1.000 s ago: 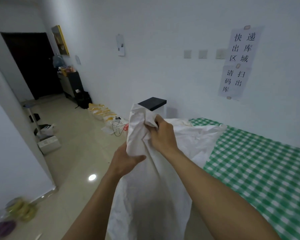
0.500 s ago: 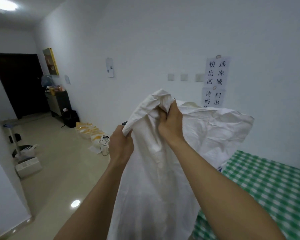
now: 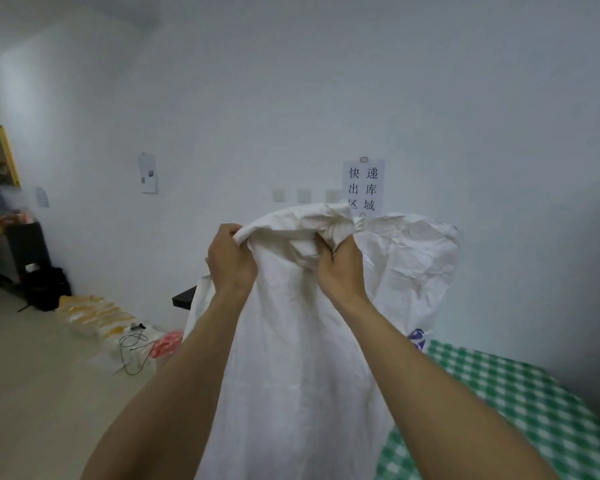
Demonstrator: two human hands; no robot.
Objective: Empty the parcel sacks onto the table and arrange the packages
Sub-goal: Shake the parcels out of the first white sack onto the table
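Since the sack (image 3: 302, 358) had been hoisted high above the counter (image 3: 534, 403) edge, fingers (image 3: 226, 237) of left hand (image 3: 231, 259) and right hand (image 3: 340, 271) clenched in its bunched top, any parcels were probably tipping out, unseen.

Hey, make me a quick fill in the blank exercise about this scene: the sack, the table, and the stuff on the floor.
1. The left hand and right hand grip a ____ sack.
2. The tablecloth is checked white and ____.
3. The yellow packets lie on the ____.
Missing words: white; green; floor.
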